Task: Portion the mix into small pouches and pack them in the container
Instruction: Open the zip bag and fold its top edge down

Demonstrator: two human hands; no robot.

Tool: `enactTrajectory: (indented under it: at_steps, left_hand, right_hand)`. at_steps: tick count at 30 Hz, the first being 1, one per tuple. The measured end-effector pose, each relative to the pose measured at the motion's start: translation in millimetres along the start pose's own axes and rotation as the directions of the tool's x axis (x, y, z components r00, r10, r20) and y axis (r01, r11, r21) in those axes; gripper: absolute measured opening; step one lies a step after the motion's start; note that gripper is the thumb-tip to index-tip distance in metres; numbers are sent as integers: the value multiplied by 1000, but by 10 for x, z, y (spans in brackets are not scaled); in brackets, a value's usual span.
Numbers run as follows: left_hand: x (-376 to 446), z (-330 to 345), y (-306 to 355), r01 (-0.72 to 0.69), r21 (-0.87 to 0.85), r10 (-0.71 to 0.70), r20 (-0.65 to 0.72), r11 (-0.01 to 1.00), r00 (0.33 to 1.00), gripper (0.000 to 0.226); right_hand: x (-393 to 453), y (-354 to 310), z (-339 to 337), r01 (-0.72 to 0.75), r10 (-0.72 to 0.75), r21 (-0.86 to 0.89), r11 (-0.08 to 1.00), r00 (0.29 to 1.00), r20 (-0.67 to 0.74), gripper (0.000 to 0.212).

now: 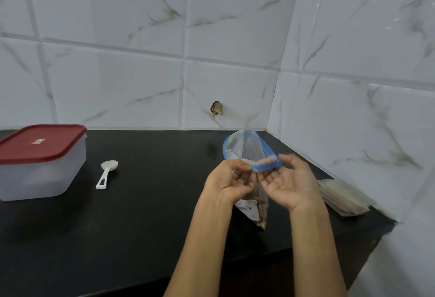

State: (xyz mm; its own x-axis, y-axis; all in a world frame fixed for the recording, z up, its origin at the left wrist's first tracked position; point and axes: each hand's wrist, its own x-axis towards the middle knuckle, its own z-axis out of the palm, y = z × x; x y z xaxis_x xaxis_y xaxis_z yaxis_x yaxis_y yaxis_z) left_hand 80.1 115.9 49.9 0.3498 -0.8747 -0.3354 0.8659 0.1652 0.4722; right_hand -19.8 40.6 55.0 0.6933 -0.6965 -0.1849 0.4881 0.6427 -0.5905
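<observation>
Two bare forearms reaching up from the lower edge toward mid-frame. Left hand [229, 182] pinching the near lip of a clear plastic zip bag with a blue seal strip [249, 150], fingers curled onto the rim. Right hand [290, 182] palm-up, fingertips pinching the same blue rim from the other side, slightly blurred. Mouth of the bag pulled wide, held above the black surface [146, 202]; brown mix [260, 214] settled low in the bag beneath the hands.

Clear rectangular plastic container with a red lid [40, 160] far left, lid on, well apart from the bag. White plastic measuring spoon [106, 174] lying just right of the container. Stack of flat, small clear pouches [341, 199] against the white marble-patterned wall tiles [353, 108] at right.

Likely risks: bag sagging or tipping with only the rim held, spilling mix onto the surface; either pinch slipping off the slick strip; spoon out of easy reach while both hands are busy.
</observation>
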Motion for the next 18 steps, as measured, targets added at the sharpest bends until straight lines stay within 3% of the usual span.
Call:
enactTrajectory:
  at_steps: [3,10,12,14,16,18]
  left_hand:
    - [6,-5,-9,-13,44,13,-14,999,1000,23]
    - [140,-87,-82,7,-12,-7,50,1000,999,43]
    - [180,-115,-104,-5,51,1,65,999,998,48]
    - [181,-147,-83,-79,229,76,21,970,997,38]
    - [141,-192,-25,-168,556,230,-42,814,972,21]
    - [105,-248,73,-181,826,381,-44,534,924,13]
  right_hand:
    - [20,-13,-10,30,-39,-147,989,998,-58,17]
    - [63,99,-77,-28,26,-22,999,996,-89,44]
    - [71,121,-113,-11,12,7,1000,997,-74,56]
    - [53,117,-136,15,-21,-62,998,995,-98,54]
    - [43,73,-176,44,-75,-197,979,986,-149,47]
    - [24,-12,-202,55,-144,-393,918,969,-200,37]
